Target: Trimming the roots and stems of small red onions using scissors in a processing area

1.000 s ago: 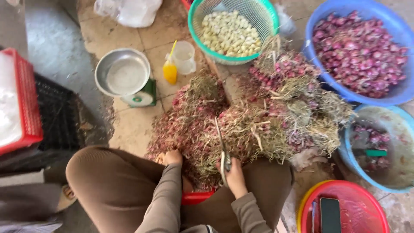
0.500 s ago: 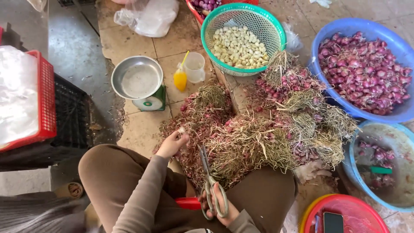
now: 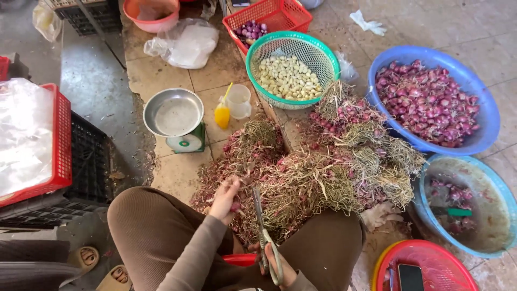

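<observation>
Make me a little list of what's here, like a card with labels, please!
place: tiled floor, person sitting
left hand: picking a shallot from the shallot pile
right hand: holding scissors, blades pointing away
green basket: peeled garlic cloves
blue basin: trimmed purple shallots
scale: metal pan on top, nothing in it
beside scale: clear cup

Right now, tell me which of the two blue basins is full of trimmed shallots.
The far blue basin, beside the green basket of garlic. It is heaped with purple shallots; the nearer blue basin holds only a few scraps.
</observation>
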